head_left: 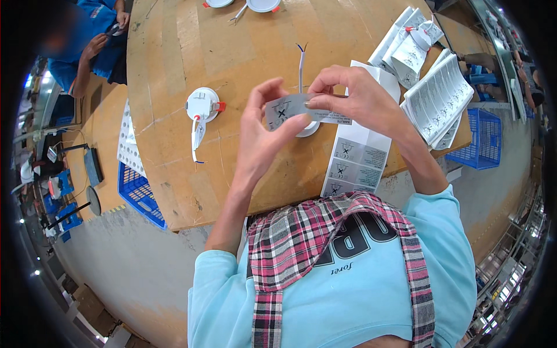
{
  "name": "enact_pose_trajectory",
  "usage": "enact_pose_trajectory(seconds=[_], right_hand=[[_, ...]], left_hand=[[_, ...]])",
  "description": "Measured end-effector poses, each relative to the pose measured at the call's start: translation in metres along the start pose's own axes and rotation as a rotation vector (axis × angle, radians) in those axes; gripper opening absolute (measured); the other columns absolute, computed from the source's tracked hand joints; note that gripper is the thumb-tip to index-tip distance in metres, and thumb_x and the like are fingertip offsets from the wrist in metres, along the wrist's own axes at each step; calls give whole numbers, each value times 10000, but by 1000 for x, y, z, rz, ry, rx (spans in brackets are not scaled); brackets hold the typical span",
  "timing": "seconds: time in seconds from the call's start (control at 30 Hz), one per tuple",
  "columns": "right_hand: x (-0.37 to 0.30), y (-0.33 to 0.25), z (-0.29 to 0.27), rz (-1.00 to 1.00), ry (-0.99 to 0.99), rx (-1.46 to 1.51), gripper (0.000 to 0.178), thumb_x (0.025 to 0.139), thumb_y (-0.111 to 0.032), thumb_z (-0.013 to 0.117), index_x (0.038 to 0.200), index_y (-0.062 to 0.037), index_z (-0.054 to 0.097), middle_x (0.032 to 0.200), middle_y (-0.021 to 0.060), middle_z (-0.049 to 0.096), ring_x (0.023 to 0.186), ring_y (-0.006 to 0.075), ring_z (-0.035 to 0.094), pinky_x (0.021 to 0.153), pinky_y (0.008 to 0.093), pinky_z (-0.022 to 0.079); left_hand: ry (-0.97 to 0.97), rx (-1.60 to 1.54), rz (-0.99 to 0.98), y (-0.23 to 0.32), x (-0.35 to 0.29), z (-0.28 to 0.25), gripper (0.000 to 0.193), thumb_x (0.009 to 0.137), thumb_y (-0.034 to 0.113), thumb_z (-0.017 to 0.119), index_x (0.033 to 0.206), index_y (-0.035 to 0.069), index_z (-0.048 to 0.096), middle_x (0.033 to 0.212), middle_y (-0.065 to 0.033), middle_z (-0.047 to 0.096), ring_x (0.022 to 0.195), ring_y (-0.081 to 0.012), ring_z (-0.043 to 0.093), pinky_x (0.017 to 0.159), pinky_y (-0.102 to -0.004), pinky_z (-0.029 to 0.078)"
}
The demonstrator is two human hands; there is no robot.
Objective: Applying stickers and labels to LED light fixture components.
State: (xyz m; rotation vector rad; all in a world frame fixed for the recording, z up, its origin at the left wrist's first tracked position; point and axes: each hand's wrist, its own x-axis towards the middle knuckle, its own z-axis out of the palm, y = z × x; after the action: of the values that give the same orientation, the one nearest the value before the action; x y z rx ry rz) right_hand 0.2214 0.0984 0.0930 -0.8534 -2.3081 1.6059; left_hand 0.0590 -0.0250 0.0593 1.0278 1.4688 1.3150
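Note:
A grey printed label (279, 111) is stretched between my hands. My left hand (264, 130) is closed on its left part, thumb in front and fingers behind. My right hand (362, 95) pinches its upper edge further right between thumb and fingers. Under the label lies a white round lamp (308, 130), mostly hidden by the hands. Beyond it a white cable (301, 71) ends in thin coloured wires. Below my right hand, a sheet of similar labels (361, 160) reaches the table's near edge.
Left on the wooden table (243, 52) lies another white downlight (201, 104) with a red clip and cable. Stacks of printed sheets (438, 98) lie at the right. Blue crates (480, 139) stand beside the table. Across the far left corner, a person in blue (90, 40) handles something small.

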Motion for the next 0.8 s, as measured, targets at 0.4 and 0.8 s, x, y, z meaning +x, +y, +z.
enact_pose_trajectory(seconds=[0.4,0.8], right_hand=[[23,26,-1,-4,190,-92,217,788,-135,675,952,-1,624,751,63,592,720,142,561,707,285,464],[36,48,-10,-113,286,-161,239,822,-132,638,1034,-20,626,795,80,593,775,175,570,730,310,472]], left_hand=[[170,-211,-27,-32,37,11,149,854,163,666,887,17,671,772,-2,643,702,-46,539,661,-218,435],[211,-360,-25,-47,59,13,158,849,134,666,930,-1,675,851,-38,677,757,-65,570,747,-240,441]])
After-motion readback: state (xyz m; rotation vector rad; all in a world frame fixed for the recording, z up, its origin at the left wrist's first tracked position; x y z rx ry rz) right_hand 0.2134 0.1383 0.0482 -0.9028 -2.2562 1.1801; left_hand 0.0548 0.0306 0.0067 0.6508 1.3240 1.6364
